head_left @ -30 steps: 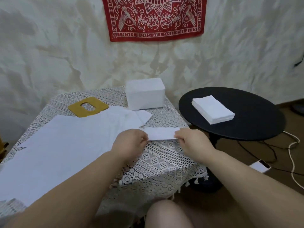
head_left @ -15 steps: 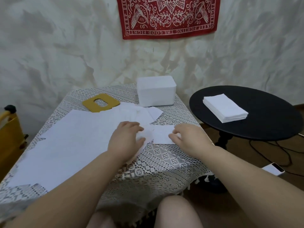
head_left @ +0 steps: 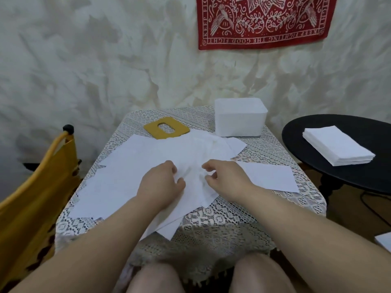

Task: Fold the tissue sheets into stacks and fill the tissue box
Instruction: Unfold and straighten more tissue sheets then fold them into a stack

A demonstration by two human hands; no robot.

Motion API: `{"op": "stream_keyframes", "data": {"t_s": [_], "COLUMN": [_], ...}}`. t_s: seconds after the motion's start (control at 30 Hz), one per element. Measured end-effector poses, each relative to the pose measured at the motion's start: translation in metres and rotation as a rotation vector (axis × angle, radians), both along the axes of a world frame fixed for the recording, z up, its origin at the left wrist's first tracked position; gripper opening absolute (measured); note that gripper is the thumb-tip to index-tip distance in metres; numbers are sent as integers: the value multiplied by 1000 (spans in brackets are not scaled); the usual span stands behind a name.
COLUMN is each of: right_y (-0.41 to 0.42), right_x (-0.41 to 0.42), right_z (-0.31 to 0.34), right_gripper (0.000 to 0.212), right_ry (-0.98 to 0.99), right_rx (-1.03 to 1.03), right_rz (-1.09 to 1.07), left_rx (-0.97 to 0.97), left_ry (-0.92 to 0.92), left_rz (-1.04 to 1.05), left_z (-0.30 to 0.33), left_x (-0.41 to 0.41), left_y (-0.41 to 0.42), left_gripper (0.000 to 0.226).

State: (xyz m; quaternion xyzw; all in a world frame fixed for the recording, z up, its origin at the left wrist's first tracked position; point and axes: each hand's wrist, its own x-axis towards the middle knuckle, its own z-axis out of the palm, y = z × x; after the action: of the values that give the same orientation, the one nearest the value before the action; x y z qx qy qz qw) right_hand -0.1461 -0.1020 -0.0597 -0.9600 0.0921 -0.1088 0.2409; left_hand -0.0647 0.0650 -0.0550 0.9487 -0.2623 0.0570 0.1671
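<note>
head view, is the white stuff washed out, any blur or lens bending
Head view: the loose white tissue sheets blend into one pale mass with faint edges; the white plastic tissue box looks nearly featureless; soft, even light, weak shadows; wide-angle bending stretches the forearms at the bottom; no strong motion blur.

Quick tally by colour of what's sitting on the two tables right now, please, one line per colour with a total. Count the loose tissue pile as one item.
White: 4, namely tissue box, loose tissue pile, folded sheet, finished stack on the black round table
Yellow: 1, namely the lid with the oval slot
Total: 5
</note>
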Motion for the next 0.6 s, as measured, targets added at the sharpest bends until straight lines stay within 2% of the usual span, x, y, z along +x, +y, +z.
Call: {"op": "stream_keyframes", "data": {"t_s": [0.07,0.13,0.23,0.3,0.37,0.43,0.5,0.57,0.6], "right_y": [-2,-2,-2,-3,-8,-14,-20,-26,-30], "right_x": [-2,-2,-6,-11,-16,-20,-25,-30,-32], "right_z": [-1,3,18,31,41,46,48,49,49], "right_gripper": [42,51,67,68,58,33,9,7,8], "right_ry": [-17,-57,-132,-165,-191,-202,-206,-232,-252], "right_rx": [-31,9,247,468,655,790,840,873,912], "right_rz": [1,-3,-54,-92,-88,-64,-97,-171,-206], "left_rx": [43,45,-78,-134,-195,-285,-389,-506,-543], "left_ry": [-39,-102,-71,20,115,178,163,132,129], "left_rz": [-8,-47,-230,-360,-420,-415,-358,-257,-213], "left_z": [4,11,30,47,65,77,82,78,75], "left_x": [-1,-4,-13,-21,-26,-24,-19,-12,-10], "left_y": [2,3,1,-4,-9,-16,-24,-32,-35], "left_gripper": [22,21,20,13,16,21,17,13,24]}}
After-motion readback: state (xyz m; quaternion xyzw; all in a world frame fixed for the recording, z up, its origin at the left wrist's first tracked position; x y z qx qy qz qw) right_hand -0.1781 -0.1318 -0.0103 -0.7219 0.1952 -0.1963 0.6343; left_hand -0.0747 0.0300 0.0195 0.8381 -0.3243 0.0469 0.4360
